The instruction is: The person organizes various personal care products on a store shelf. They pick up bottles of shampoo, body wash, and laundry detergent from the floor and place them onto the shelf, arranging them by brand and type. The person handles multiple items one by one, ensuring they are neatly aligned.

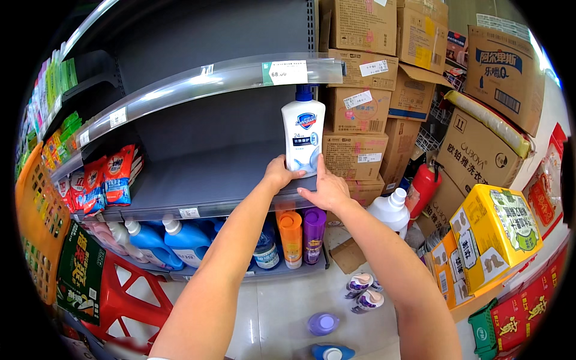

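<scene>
A white Safeguard bottle with a blue cap stands upright at the right end of the middle shelf, just under the upper shelf's price rail. My left hand grips its lower left side, thumb across the front near the base. My right hand presses against the lower right side with the index finger pointing up; its thumb extends left, below the bottle's base. The fingers behind the bottle are hidden. Above the cap, a price tag hangs on the clear rail.
Stacked cardboard boxes border the shelf on the right, near a red fire extinguisher. OMO detergent bags stand at the shelf's left. Several bottles are on the floor. A red plastic stool and orange basket are at left.
</scene>
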Tool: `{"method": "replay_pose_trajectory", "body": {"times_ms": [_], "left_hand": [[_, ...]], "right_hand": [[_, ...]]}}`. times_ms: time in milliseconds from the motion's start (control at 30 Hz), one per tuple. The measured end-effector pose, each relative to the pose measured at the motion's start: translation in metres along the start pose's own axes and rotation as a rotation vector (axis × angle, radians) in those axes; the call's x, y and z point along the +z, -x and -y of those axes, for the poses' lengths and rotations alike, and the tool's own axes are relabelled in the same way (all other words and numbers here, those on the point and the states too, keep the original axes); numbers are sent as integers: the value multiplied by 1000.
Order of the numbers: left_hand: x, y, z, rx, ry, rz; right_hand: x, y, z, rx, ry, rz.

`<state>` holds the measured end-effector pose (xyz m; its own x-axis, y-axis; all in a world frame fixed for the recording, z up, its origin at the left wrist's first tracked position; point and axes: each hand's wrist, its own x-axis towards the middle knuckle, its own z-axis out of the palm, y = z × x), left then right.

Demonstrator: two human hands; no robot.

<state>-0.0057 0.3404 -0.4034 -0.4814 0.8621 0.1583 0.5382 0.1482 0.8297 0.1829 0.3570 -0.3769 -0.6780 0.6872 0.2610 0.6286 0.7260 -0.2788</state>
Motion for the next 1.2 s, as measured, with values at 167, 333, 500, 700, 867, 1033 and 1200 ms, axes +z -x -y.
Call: {"method": "replay_pose_trajectory", "body": {"times_ms": [167, 333, 500, 700, 867, 1033, 1200], "left_hand": [[-23, -7, 23, 115, 14, -30], [25, 75, -43, 454, 147, -400], [72, 199, -29, 428, 203, 161], [177, 266, -2, 331, 32, 505], [235, 283, 8, -89, 369, 756], [273, 283, -5, -238, 391, 758], [299, 273, -1, -319, 454, 725]], "right_hand": [[-3, 4, 16, 10, -134, 85], [23, 54, -47, -236, -697, -513], [36, 189, -76, -24, -936, -525], [93, 279, -162, 454, -960, -710], [134, 314, -204, 638, -652, -572], [166, 324, -241, 681, -725, -422], [170, 310, -242, 794, -1148, -327]]}}
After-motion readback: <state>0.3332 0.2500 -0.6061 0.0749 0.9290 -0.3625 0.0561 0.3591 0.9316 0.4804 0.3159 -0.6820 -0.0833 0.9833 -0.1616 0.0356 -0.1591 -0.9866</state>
